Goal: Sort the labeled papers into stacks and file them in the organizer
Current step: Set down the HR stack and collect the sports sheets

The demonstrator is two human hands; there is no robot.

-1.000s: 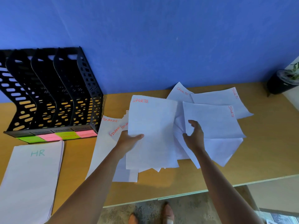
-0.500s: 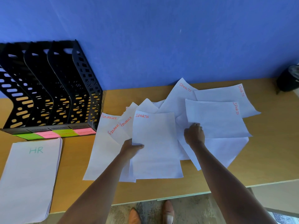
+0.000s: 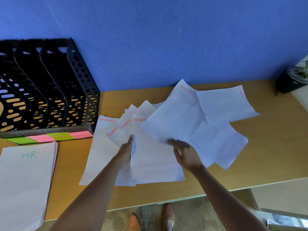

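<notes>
- Head view: black organizer (image 3: pixel 50 90) stands at the back left of the worktop (image 3: pixel 275 147), against the blue wall (image 3: pixel 166 39); its slots look empty, as far as the mesh lets me see.
- Sticky notes (image 3: pixel 50 138) in green, pink, yellow-green and pink run along the organizer's front edge; the writing on them is too blurred to read.
- HR stack (image 3: pixel 25 180) lies flat in front of the organizer, near the left edge, well apart from both hands.
- Loose papers fan across the middle of the worktop: Finance sheets (image 3: pixel 100 147) on the left, Sports sheets (image 3: pixel 225 105) on the right, overlapping.
- Left hand (image 3: pixel 126 150) grips the left edge of a Sports sheet (image 3: pixel 153 160), thumb on top, fingers hidden under the paper.
- Right hand (image 3: pixel 185 152) pinches the lower corner of a blank-side sheet (image 3: pixel 175 124), which is lifted and tilted over the pile.
- Hands are near each other, not touching, each on its own sheet.
- Dark plant pot (image 3: pixel 290 80) sits at the far right back corner.
- Shoes (image 3: pixel 151 217) visible on the floor below the worktop edge.
</notes>
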